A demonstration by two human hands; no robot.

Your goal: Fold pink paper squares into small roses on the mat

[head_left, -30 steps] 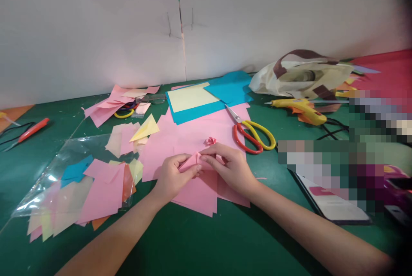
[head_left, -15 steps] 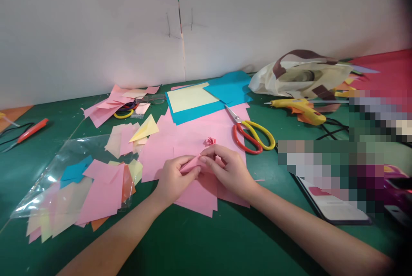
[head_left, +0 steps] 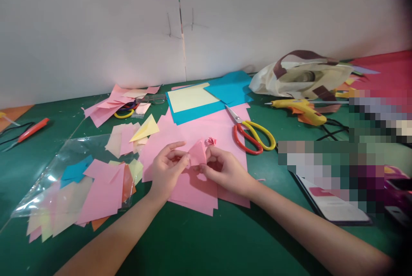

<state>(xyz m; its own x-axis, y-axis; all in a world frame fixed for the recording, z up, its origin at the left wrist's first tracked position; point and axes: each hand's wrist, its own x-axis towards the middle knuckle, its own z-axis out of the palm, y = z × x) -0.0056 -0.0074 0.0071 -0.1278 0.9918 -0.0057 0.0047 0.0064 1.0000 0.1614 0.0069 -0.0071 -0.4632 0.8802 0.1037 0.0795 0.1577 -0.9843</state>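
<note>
My left hand [head_left: 166,171] and my right hand [head_left: 223,169] both pinch a small folded pink paper piece [head_left: 197,155], held upright just above a spread of pink paper sheets [head_left: 196,190] on the green table. My left thumb and fingers grip its left edge, with the forefinger stretched out. My right fingertips pinch its lower right corner. A tiny pink paper rose [head_left: 210,141] lies on the sheets just behind my right hand.
Red-and-yellow scissors [head_left: 252,134] lie right of the sheets, a yellow glue gun [head_left: 301,109] and a cloth bag [head_left: 301,77] further back. Blue and cream sheets [head_left: 199,98] sit behind. A clear plastic bag of paper scraps [head_left: 74,177] lies left. A phone [head_left: 334,205] rests at right.
The folded pink piece lay low and flat between my fingers; now it is lifted and turned upright, and my left hand has shifted up and left with its forefinger extended.
</note>
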